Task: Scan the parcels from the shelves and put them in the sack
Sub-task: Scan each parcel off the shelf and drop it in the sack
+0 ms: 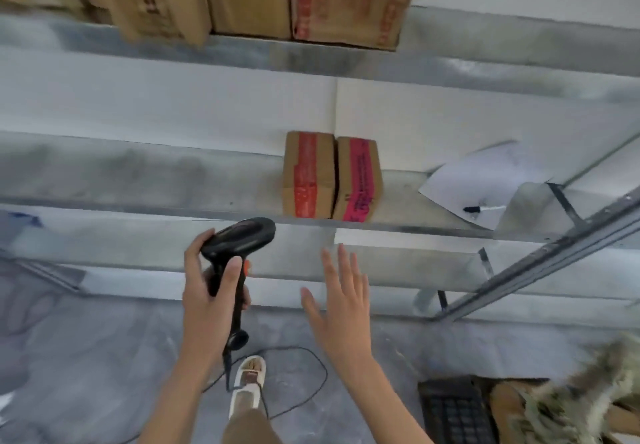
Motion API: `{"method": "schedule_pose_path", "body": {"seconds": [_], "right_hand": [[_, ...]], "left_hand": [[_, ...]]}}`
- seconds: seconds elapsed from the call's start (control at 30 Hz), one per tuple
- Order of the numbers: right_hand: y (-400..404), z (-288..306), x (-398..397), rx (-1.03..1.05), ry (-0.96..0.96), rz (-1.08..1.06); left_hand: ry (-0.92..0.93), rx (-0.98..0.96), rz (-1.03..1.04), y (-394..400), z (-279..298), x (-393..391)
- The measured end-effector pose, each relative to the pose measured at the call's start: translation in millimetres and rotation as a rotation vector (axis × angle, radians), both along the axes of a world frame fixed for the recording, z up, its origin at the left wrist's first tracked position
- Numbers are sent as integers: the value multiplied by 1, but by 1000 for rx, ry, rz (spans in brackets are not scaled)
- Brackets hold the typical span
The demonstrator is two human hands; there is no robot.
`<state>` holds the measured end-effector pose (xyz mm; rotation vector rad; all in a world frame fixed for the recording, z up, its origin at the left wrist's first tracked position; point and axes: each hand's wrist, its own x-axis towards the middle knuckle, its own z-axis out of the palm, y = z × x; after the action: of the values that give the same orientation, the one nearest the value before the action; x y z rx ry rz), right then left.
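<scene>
Two small cardboard parcels stand side by side on the middle metal shelf [138, 180]: one with red tape [308, 175], one with pink tape [358, 180]. My left hand [207, 291] grips a black barcode scanner [239, 246] by its handle, its head pointing up and right toward the parcels. My right hand [341, 300] is empty, fingers spread, raised below the parcels and apart from them. At the bottom right a frayed greenish sack [588, 398] shows at the frame's edge.
Larger cardboard boxes [346, 0] fill the upper shelf. A white sheet [478, 180] with a black marker [485, 208] lies right of the parcels. The scanner's cable [311, 391] loops on the floor by my shoe [247, 384]. A black keypad [453, 412] sits near the sack.
</scene>
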<state>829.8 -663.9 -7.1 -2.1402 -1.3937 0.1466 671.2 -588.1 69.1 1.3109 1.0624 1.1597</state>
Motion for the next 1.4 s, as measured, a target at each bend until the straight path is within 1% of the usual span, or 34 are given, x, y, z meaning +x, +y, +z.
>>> {"method": "schedule_pose_path", "body": {"seconds": [0.07,0.2,0.3,0.37,0.5,0.6,0.67,0.87,0.93,1.0,1.07,1.1,1.13,1.2,1.23,1.27,1.3,1.4], "right_hand": [[51,5,-2,-35,-19,-8],[158,19,25,-231,-40,-108],[215,19,37,-333,-144,-130],[237,14,39,-420,-207,-133],[260,12,48,-532,-199,-202],[266,11,47,-583,-254,-184],[266,8,43,-563,-295,-165],[251,-3,19,-472,-267,-136],[244,-8,6,-387,-254,-136],[237,-8,-4,-255,-209,-165],[235,-3,-8,-173,-94,-208],[234,-1,-9,-155,8,-214],[232,1,-8,-115,149,-211],[231,5,-6,36,473,-212],[231,7,-4,79,557,-213],[232,8,-3,76,557,-204],[233,10,-2,36,492,-195],[240,13,-1,-224,247,-215]], "left_hand": [[-9,-6,-18,35,-3,-10],[-22,-7,-92,100,-3,-26],[-34,-4,-136,137,-3,-35],[-36,-11,-166,157,-5,-38],[-15,2,-243,187,-10,-41],[-16,-8,-266,200,-14,-40],[-18,-13,-274,204,-17,-38],[-38,-25,-282,210,-24,-31],[-43,-19,-289,211,-22,-30],[-45,-18,-283,212,-19,-30],[-42,-13,-275,213,-18,-31],[-43,-12,-270,214,-18,-33],[-45,-11,-262,214,-19,-34],[-47,-14,-250,213,-21,-38],[-47,-16,-247,212,-21,-40],[-47,-17,-243,212,-21,-42],[-49,-17,-239,211,-21,-44],[-51,-28,-225,210,-22,-49]]}}
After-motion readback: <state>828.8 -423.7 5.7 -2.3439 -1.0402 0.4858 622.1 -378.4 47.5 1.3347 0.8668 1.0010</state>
